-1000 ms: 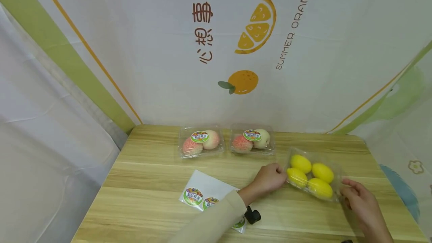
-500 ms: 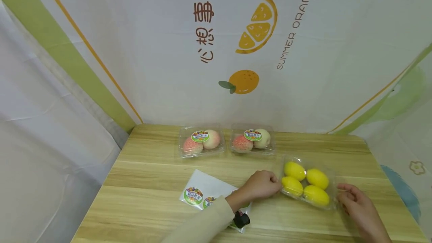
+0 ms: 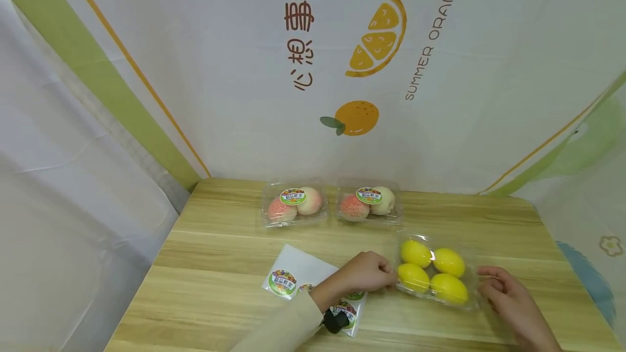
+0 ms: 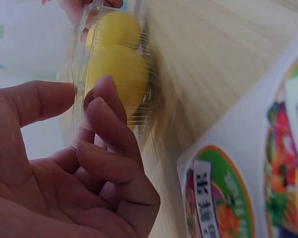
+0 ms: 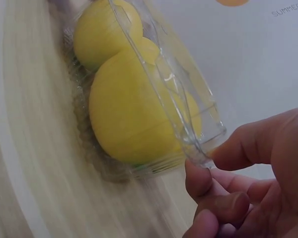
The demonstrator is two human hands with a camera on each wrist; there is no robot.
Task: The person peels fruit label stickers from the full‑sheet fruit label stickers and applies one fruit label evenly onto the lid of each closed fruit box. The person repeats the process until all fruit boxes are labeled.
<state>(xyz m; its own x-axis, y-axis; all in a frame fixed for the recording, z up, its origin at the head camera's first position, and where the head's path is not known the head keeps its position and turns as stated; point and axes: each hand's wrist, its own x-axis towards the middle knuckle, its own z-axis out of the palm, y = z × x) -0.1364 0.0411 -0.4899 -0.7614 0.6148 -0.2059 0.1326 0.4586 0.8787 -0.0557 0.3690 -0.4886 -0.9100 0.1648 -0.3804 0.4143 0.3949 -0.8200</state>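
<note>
A clear plastic clamshell box [image 3: 470,282] with several yellow lemons [image 3: 449,263] inside is at the right of the table. My left hand [image 3: 364,274] pinches the rim at its left end. At the opposite end my right hand [image 3: 511,297] pinches the rim; in the right wrist view thumb and forefinger meet on the box's corner flange [image 5: 203,156]. From the left wrist, the thumb [image 4: 49,99] is against the box edge with fingers curled beneath. The lid lies over the lemons.
Two clear boxes of peaches, a left one [image 3: 295,212] and a right one [image 3: 368,215], each with an oval label, stand at the back. A sheet of round fruit stickers [image 3: 300,265] lies partly under my left forearm. A printed cloth [image 3: 235,96] hangs behind the table [image 3: 205,265].
Both hands have moved the lemon box left and towards me across the table, holding it at its two ends throughout. The peach boxes and sticker sheet stay put.
</note>
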